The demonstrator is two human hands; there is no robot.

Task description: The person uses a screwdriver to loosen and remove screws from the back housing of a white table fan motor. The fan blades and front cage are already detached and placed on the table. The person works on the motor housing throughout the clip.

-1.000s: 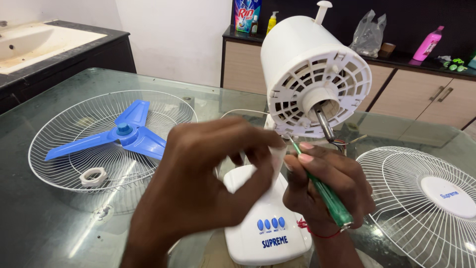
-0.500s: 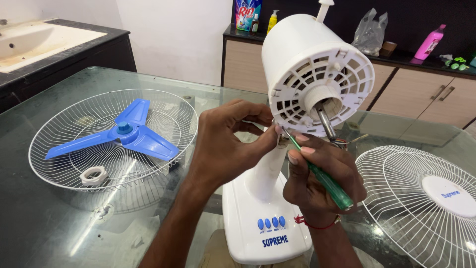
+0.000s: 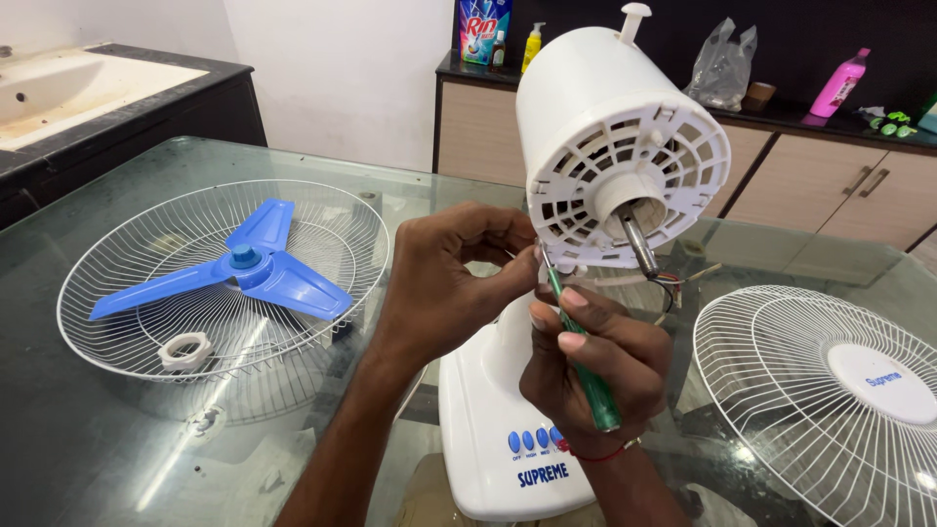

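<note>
Two hands at fan motor housing point(image 3: 620, 146), centre of glass table point(image 3: 117, 459). Right hand point(image 3: 595, 356) clamped on green screwdriver point(image 3: 586, 366), tip at housing's lower edge; left hand point(image 3: 454, 268) fingertips pinched together there, contents unclear. Housing looks rigid, light plastic; hold its body.

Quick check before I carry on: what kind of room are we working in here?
Most likely a home kitchen or dining area: a glass-topped table, a sink set in a dark counter, and wooden cabinets carrying cleaning bottles.
</note>
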